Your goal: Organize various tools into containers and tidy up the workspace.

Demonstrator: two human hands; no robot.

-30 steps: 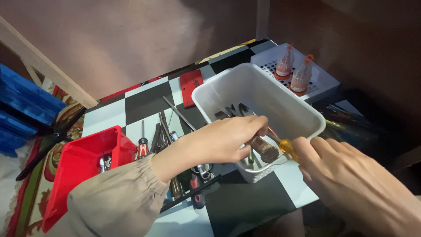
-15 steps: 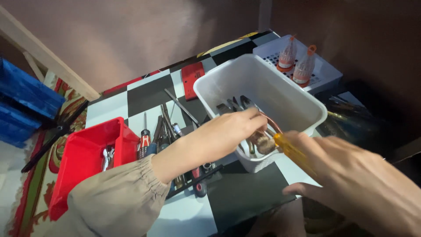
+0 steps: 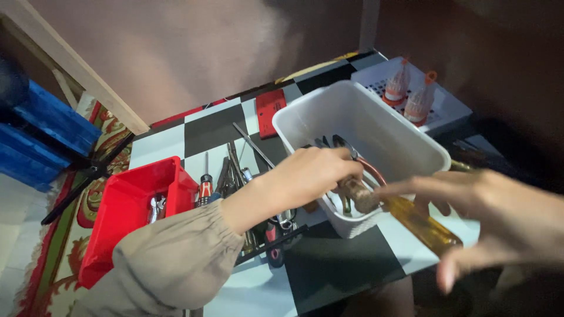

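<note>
1. The right hand (image 3: pixel 499 217), blurred and nearest the camera, has its fingers spread loosely over a translucent amber screwdriver handle (image 3: pixel 420 222); whether they actually grip it cannot be told.
2. The left hand (image 3: pixel 311 176), in a beige gathered sleeve (image 3: pixel 176 258), reaches over the near rim of the white rectangular plastic basket (image 3: pixel 405 141), its fingers closed around a brown, rough-looking cylindrical handle (image 3: pixel 359 195) that lies at the basket's near edge.
3. Inside the white basket lie several dark metal tools (image 3: pixel 329 142) and a curved reddish wire or tube (image 3: pixel 371 167); the far end of the basket floor is bare.
4. Just left of the basket, on the black-and-white chequered tabletop (image 3: pixel 329 264), lies a loose heap of screwdrivers and pliers (image 3: pixel 235 176), one with a red and black handle (image 3: pixel 205 189).
5. Further left stands a red plastic bin (image 3: pixel 129 199) holding a few shiny metal pieces (image 3: pixel 155 205).
6. Beyond the basket sits a flat red rectangular object (image 3: pixel 271 111).
7. Farthest, a white perforated tray (image 3: pixel 446 105) carries two small clear bottles with orange caps (image 3: pixel 411 94).
</note>
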